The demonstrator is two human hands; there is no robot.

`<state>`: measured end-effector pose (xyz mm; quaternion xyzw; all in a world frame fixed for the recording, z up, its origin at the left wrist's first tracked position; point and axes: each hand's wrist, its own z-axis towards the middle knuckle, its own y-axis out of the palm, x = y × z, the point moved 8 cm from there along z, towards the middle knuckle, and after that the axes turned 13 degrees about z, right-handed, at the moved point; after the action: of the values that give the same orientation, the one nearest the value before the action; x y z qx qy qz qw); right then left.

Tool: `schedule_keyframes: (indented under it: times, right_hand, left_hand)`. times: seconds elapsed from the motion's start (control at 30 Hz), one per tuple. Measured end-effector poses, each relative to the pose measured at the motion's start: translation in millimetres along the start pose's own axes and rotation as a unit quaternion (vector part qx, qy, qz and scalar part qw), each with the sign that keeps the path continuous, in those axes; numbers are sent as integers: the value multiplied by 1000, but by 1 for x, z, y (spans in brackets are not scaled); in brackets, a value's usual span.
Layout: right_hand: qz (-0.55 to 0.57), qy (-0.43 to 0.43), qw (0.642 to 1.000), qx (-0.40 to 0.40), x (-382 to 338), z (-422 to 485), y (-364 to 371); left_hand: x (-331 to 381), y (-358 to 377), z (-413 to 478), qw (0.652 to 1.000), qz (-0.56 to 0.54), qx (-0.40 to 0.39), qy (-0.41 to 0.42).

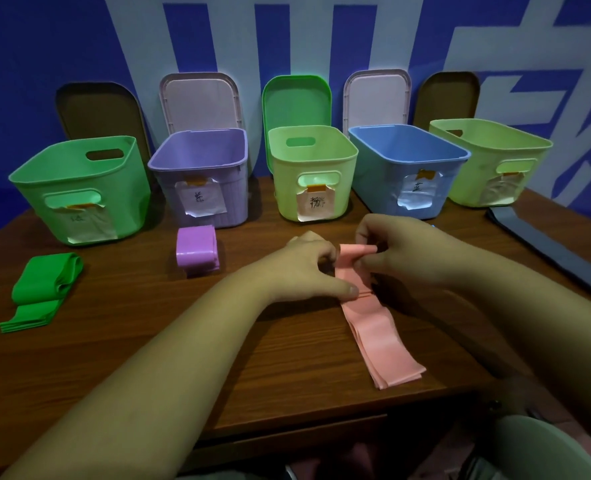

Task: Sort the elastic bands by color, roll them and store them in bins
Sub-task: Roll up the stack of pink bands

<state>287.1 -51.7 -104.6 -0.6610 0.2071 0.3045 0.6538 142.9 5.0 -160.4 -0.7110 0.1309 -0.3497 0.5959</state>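
Observation:
A stack of pink elastic bands [380, 344] lies on the wooden table [148, 341], its far end folded over into the start of a roll. My left hand [307, 268] pinches that far end from the left, thumb pressing on the bands. From the right, my right hand [387, 247] pinches the folded edge. A purple roll of bands [197, 251] stands in front of the purple bin [204, 178]. Green bands [41, 292] lie partly folded at the left, before the green bin [82, 188].
A pale green bin [313, 171], a blue bin [408, 168] and another pale green bin [491, 161] stand in the back row, each with a paper label. Lids lean on the blue wall behind. Dark grey-blue bands [557, 251] lie at the right table edge.

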Motion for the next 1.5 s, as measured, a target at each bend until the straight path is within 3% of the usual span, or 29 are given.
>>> schedule_keyframes:
  times: [0.23,0.3,0.37,0.4,0.47,0.57,0.63,0.87,1.03,1.2,1.37,1.5]
  right_hand:
    - [-32,-51,997,47,0,-23,-1]
    - [-29,-51,996,62,1,-26,-1]
    - [-17,-45,997,66,1,-29,-1]
    - [-13,-45,997,66,1,-29,0]
    - [-8,-50,996,68,2,-28,0]
    - [-7,-55,996,65,3,-25,2]
    - [-1,-54,996,66,3,-24,2]
    - [8,-43,997,67,8,-20,-1]
    - [16,-45,997,57,9,-17,1]
    - [14,-39,997,59,9,-18,1]
    - [18,-37,998,54,8,-21,1]
    - [13,-38,998,49,8,-21,2]
  left_hand:
    - [9,-7,-4,999,22,28,-17]
    - [11,-16,-20,994,88,-10,-66]
    - [17,-31,-45,979,175,3,-106]
    - [29,-37,-60,978,181,33,-96]
    - [68,-35,-92,989,116,95,-1]
    - [114,-6,-119,979,107,119,130]
    - [118,12,-117,974,131,134,131]
    - [104,24,-108,983,42,145,108]
    - [101,14,-120,977,7,195,91]
    - [106,23,-125,974,53,166,145]
    - [97,29,-124,975,27,180,124]
    - [94,44,-118,983,111,101,104]
